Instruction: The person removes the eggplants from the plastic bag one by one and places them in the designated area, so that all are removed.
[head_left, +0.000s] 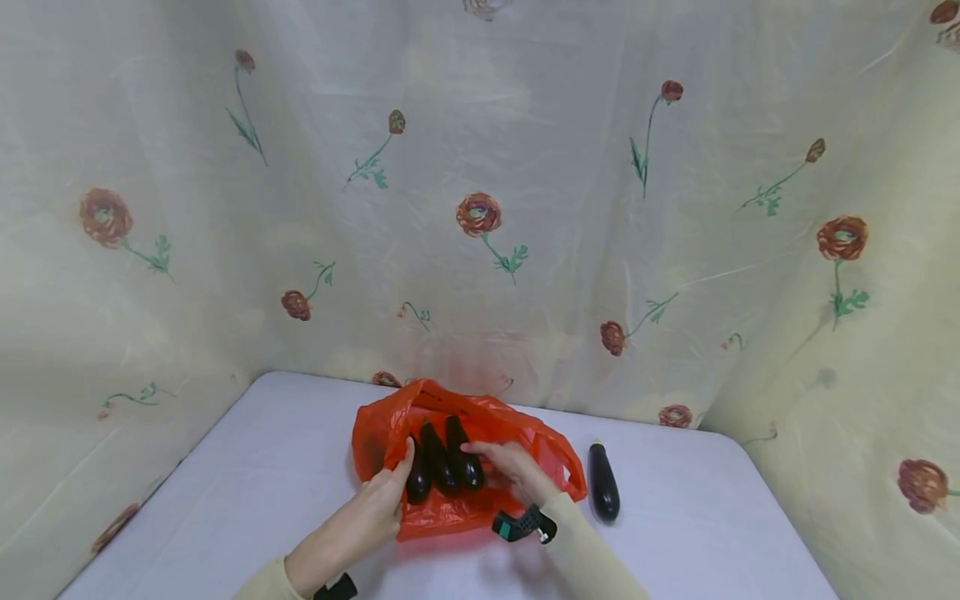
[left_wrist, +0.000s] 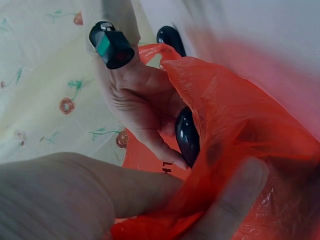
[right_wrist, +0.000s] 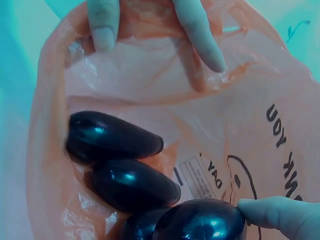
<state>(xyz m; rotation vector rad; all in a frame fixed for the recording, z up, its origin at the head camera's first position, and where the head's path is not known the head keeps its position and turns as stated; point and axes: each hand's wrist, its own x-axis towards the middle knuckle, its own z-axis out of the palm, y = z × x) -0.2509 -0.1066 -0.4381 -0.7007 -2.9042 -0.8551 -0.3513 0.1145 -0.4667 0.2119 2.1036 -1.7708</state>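
White table (head_left: 682, 517), red bag (head_left: 378, 429), eggplants (head_left: 438, 462) inside

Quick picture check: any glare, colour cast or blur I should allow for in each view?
Head: small glints on the eggplants, a soft red tint on the table by the near edge of the bag; left wrist: red tint on the table too, left hand rather soft up close; right wrist: strong teal cast, bag washed paler, bright glints on the eggplants.

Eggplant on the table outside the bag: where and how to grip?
Probably mid-body, from above, spanning its width: the eggplant lies lengthwise, long and rounded, stem end pointing away from the person. Favour its right side; the red plastic bag sits close on the left.
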